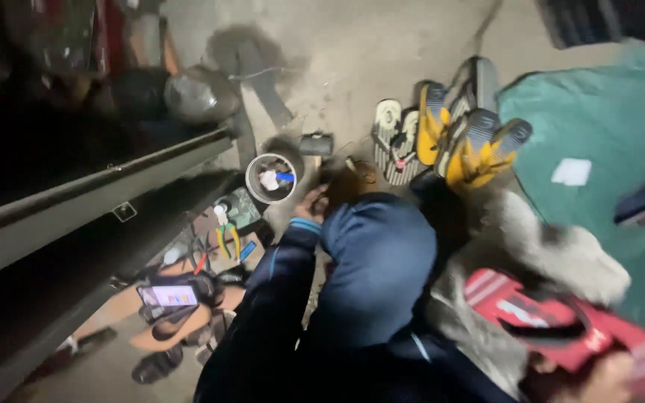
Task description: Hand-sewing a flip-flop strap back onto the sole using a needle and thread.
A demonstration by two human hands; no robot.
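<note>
Left hand (pixel 310 203) reaches forward out of a blue sleeve (pixel 278 298) to the concrete floor (pixel 352 52), just beside a small round metal bowl (pixel 255 190); fingers look partly curled, but whether they grip anything I cannot tell, as the frame is blurred there. Right hand (pixel 599 380) sits at the lower right edge, fingers closed on a red sandal (pixel 561 325) with pale stripes, held up above a grey fleecy cloth (pixel 561 254). Judgement: with the view this shaky, the reach by the bowl would go better slow and low, wrist clear of the rim so the bowl does not tip. Bowl holds small loose bits, one white and one blue; finer detail unreadable. Just beyond it lies a small dark boxy object (pixel 316 143), kind unclear. Left of the bowl, yellow-handled pliers (pixel 227 240) lie among scattered small tools, and nearer the camera a phone (pixel 168 295) with a lit screen. Further out, a row of flip-flops (pixel 442 130), some yellow, rests beside a green sheet (pixel 606 127). A long grey metal bar (pixel 76 198) runs along the left.
</note>
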